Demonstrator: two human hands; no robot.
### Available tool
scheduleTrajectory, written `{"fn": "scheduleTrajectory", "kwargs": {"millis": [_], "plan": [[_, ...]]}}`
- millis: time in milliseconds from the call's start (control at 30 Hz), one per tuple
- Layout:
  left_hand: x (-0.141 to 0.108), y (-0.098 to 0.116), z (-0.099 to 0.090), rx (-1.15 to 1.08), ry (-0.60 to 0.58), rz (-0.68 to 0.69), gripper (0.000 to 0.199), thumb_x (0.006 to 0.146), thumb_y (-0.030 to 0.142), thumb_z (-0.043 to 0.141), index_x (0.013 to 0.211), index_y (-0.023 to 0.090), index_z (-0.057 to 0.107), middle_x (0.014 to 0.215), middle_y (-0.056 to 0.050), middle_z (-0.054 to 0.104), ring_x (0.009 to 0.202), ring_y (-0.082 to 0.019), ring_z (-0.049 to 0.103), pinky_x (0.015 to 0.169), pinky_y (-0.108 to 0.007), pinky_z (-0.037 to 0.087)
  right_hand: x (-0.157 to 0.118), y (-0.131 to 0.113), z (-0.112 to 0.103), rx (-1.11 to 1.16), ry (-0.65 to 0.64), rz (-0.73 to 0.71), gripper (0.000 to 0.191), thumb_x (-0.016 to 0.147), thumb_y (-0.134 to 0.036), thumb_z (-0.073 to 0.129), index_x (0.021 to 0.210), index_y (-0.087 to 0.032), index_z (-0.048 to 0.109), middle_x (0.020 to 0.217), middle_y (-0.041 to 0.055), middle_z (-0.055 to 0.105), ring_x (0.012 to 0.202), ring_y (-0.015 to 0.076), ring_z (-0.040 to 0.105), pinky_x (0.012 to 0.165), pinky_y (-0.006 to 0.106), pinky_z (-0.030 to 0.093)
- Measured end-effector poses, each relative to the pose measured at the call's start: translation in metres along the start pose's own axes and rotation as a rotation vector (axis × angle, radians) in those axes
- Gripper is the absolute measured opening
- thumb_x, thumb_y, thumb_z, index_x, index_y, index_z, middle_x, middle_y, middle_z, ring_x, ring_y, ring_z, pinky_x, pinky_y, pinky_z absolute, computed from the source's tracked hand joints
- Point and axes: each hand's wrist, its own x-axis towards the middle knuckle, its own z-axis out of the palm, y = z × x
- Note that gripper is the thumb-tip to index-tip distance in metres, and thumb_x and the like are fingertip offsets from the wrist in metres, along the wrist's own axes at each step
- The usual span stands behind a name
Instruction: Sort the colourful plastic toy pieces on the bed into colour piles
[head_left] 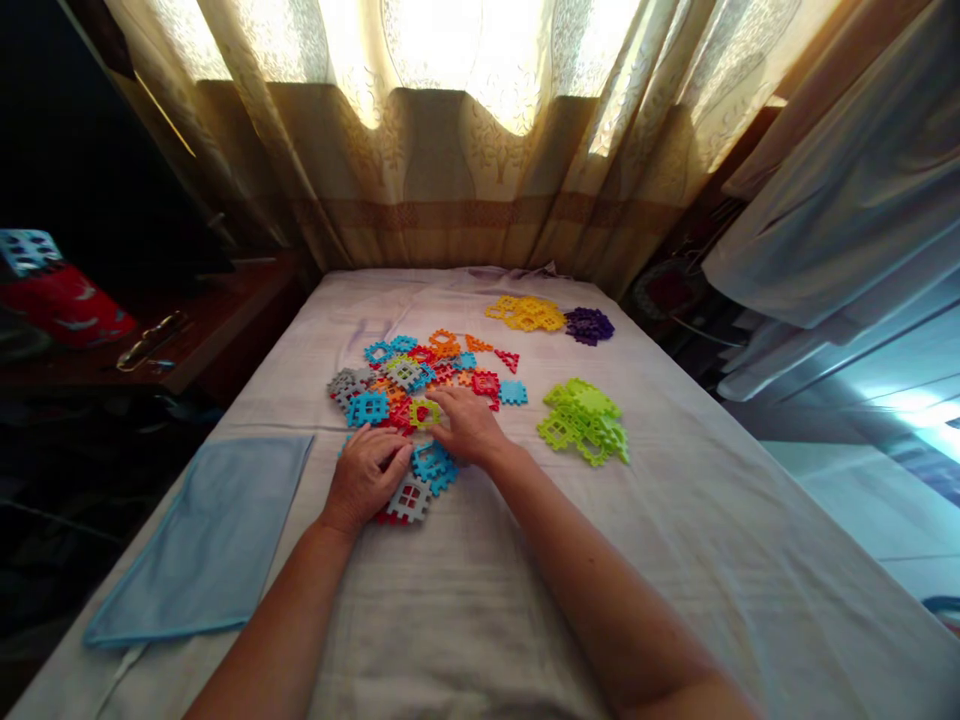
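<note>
Interlocking plastic building tiles with notched edges lie in a mixed pile in front of me. My right hand [469, 428] reaches in from the right, its finger and thumb at the edge of a lime-green tile [424, 414]. Over the pile's near left side rests my left hand [367, 476], fingers bent, a gap showing beside the thumb, nothing visible in it. Close to it are a blue window tile [368, 408], a grey window tile [410, 499] and more blue tiles [435, 466]. A red tile [485, 384] and a light-blue tile [514, 392] lie at the pile's right.
Sorted by colour are a lime-green heap [585, 418] at right, a yellow heap [527, 313] and a purple heap [589, 325] farther back. A blue fabric bag [214, 540] lies at left on the white sheet [465, 640]. Curtains [465, 170] hang behind.
</note>
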Motion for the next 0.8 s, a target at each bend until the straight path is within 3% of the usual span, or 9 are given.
{"fn": "scheduleTrajectory", "kwargs": {"millis": [200,400,633,800], "plan": [[0.0,0.0,0.0,-0.008,0.006,0.01,0.031,0.092,0.042,0.048,0.085,0.025,0.073,0.095,-0.005,0.077,0.098,-0.024,0.069,0.107,-0.048,0.041,0.017,-0.003,0.005,-0.098,-0.124,-0.065,0.04,0.085,-0.034,0.067,0.123,-0.022,0.064,0.128,0.011,0.066,0.123,0.0255,0.055,0.105,0.04,0.04],[0.0,0.0,0.0,-0.001,0.013,0.013,0.031,0.093,0.042,0.048,0.087,0.025,0.073,0.095,-0.005,0.077,0.098,-0.024,0.07,0.105,-0.047,0.041,0.003,0.006,-0.009,-0.068,-0.002,0.009,0.043,0.085,-0.033,0.067,0.125,-0.02,0.064,0.127,0.0094,0.067,0.12,0.0239,0.058,0.104,0.038,0.042],[0.001,-0.002,-0.001,-0.002,0.004,0.035,0.032,0.092,0.043,0.048,0.086,0.024,0.074,0.093,-0.005,0.078,0.097,-0.024,0.069,0.103,-0.046,0.042,-0.036,0.068,-0.072,-0.122,0.166,0.326,0.038,0.085,-0.04,0.064,0.118,-0.024,0.07,0.119,0.007,0.072,0.112,0.0244,0.064,0.099,0.037,0.047],[0.0,-0.003,0.0,0.001,0.005,0.018,0.034,0.092,0.044,0.047,0.087,0.023,0.074,0.094,-0.005,0.078,0.097,-0.025,0.069,0.106,-0.048,0.04,-0.065,0.106,-0.108,-0.238,0.196,0.716,0.043,0.084,-0.046,0.061,0.12,-0.024,0.07,0.119,0.0083,0.072,0.111,0.0283,0.065,0.092,0.038,0.049]]}}
